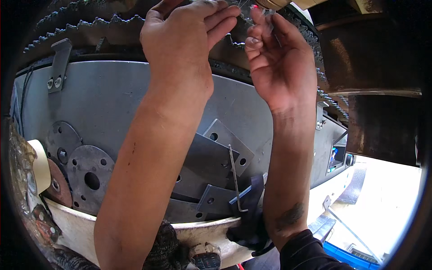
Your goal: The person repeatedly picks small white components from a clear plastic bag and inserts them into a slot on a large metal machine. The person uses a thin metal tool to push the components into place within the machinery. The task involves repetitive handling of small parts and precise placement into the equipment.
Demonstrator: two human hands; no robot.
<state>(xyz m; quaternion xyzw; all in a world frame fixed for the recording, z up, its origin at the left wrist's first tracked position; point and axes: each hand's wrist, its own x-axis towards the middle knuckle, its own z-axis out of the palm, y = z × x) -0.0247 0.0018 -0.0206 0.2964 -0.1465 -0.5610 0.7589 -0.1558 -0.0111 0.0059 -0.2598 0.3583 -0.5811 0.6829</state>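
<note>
My left hand [180,36] is raised at the top edge, before dark metal with jagged edges [92,22]. Its visible fingers stretch to the right, and part of the hand is cut off by the picture's edge. Beside it my right hand [288,63] is raised palm toward me. Its fingers are curled, and a small clear plastic piece [268,21] sits between thumb and fingers. Close to those fingertips shows a tiny red spot [255,6]. What lies above the fingertips is mostly out of view.
Below my arms, a grey metal panel [108,94] backs a pale trough [76,220] holding round drilled plates [92,166], flat plates [207,157] and a thin bent rod [236,180]. A tape roll [40,166] stands at left. Brown steel plates [382,130] overhang at right.
</note>
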